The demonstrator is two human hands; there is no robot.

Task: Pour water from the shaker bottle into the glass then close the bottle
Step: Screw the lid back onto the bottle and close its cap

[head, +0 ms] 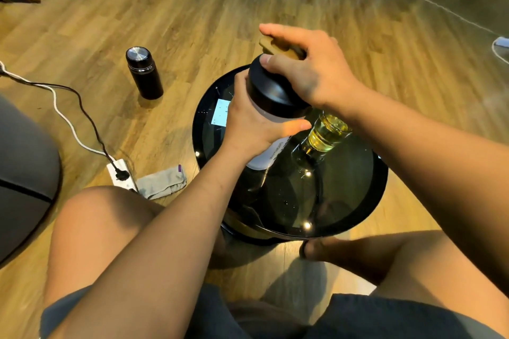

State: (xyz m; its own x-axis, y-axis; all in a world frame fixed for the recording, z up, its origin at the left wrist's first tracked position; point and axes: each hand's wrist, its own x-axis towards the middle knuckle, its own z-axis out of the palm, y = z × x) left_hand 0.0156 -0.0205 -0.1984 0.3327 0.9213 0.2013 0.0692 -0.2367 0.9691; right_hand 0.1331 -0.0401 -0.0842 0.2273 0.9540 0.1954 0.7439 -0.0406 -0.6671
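I judge the closing step in hand: the glass point(329, 133) already holds yellowish liquid on the round dark glossy bench point(366, 201). My left hand point(253, 124) is wrapped around the pale cylindrical shaker bottle point(265, 155), standing just beside the glass. My right hand point(308, 69) grips its black lid point(271, 91), fingers on the tan flip cap point(271, 45). Next move: press the cap shut

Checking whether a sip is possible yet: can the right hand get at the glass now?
Probably not at once: the right hand is on the shaker bottle's lid, its wrist crossing above the glass.
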